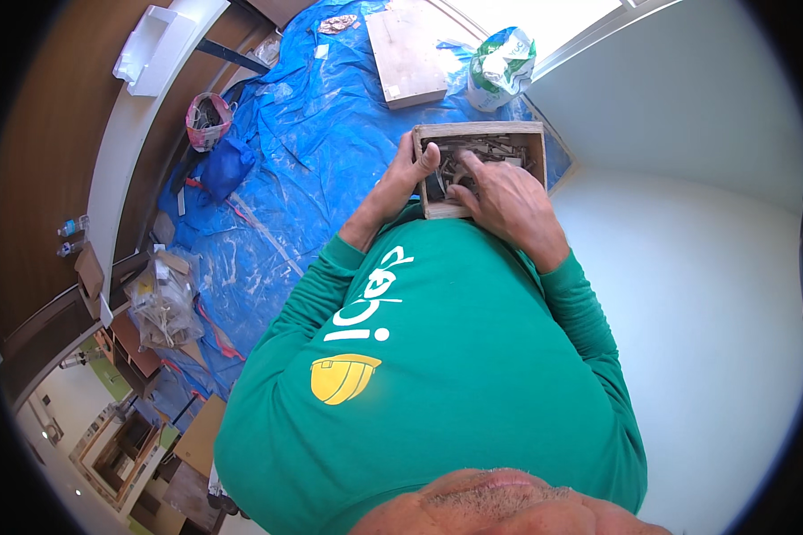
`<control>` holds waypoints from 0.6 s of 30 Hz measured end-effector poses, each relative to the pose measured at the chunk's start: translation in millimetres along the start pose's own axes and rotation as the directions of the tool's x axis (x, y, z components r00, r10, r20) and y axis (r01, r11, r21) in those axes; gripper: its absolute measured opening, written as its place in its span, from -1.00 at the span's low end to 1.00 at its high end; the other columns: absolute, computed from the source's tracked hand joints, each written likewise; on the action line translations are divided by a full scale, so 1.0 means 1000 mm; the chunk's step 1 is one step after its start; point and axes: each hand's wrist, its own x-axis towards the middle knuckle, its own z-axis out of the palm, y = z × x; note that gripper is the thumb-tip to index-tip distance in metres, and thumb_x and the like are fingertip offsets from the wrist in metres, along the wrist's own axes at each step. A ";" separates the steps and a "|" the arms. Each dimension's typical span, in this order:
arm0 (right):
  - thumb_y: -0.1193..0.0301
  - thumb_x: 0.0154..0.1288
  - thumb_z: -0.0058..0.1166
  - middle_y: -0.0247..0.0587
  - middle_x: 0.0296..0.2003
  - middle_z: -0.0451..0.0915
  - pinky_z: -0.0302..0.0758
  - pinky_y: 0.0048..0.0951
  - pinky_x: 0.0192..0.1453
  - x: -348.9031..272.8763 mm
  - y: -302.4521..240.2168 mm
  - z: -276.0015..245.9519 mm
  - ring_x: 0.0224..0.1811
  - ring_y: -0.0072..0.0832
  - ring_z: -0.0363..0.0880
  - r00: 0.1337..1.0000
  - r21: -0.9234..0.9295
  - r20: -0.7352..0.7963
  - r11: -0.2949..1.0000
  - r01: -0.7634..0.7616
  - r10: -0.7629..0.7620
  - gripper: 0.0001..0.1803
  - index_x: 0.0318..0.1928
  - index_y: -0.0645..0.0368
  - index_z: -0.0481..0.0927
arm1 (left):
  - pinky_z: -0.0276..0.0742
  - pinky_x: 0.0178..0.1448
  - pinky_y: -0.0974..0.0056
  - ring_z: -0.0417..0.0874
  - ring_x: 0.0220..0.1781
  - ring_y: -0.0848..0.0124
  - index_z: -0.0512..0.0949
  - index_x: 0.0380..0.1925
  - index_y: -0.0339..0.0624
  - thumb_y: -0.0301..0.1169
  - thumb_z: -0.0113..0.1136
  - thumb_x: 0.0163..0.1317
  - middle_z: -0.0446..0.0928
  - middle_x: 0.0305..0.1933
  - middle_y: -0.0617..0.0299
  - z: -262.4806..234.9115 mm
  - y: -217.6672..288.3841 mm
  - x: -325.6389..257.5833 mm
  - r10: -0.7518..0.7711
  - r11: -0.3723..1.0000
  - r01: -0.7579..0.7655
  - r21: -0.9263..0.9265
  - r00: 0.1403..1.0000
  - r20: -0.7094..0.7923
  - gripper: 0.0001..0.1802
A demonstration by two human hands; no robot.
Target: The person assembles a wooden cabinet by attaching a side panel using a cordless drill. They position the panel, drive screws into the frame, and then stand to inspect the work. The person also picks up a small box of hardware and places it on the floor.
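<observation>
A wooden box with an open top is held in front of my body, full of small metal pieces that look like screws and fittings. My left hand grips the box at its left side, thumb over the rim. Over the box's right side reaches my right hand, its index finger and thumb dipping among the pieces with a gap between them. The rest of that hand's fingers are partly hidden, and nothing shows in its grasp.
A blue tarp covers the floor. Beyond the box lie a flat wooden panel and a white-green sack. At left are a pink bucket, a blue bag and a clear plastic bag. A pale wall stands right.
</observation>
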 end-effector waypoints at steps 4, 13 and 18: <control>0.10 0.49 0.14 0.15 -0.27 0.74 0.61 0.02 -0.04 -0.013 0.005 -0.008 -0.13 0.06 0.73 0.997 0.058 0.052 0.997 0.046 -0.049 -0.46 0.28 0.19 0.53 | 0.31 0.50 0.16 0.37 0.41 0.29 0.19 0.44 -0.31 0.40 0.12 0.37 0.38 0.32 0.04 0.003 -0.005 -0.002 -0.027 0.998 0.027 -0.056 1.000 0.002 0.04; 0.15 0.51 0.17 0.11 -0.36 0.72 0.61 0.04 -0.12 -0.032 0.032 -0.016 -0.24 0.11 0.72 0.973 0.027 0.015 0.972 -0.233 0.232 -0.52 0.26 0.18 0.54 | 0.35 0.48 0.18 0.41 0.36 0.30 0.21 0.43 -0.29 0.36 0.11 0.40 0.39 0.30 0.07 0.009 -0.003 0.000 -0.006 0.995 0.005 -0.099 1.000 -0.006 -0.01; 0.14 0.51 0.18 0.07 -0.43 0.67 0.55 -0.01 -0.21 -0.045 0.048 -0.028 -0.35 0.03 0.68 0.950 0.333 -0.189 0.927 -0.175 0.247 -0.52 0.22 0.25 0.58 | 0.36 0.48 0.18 0.43 0.35 0.31 0.22 0.42 -0.29 0.33 0.13 0.42 0.40 0.29 0.08 0.008 -0.006 0.001 -0.036 0.985 0.035 -0.168 0.999 0.002 -0.04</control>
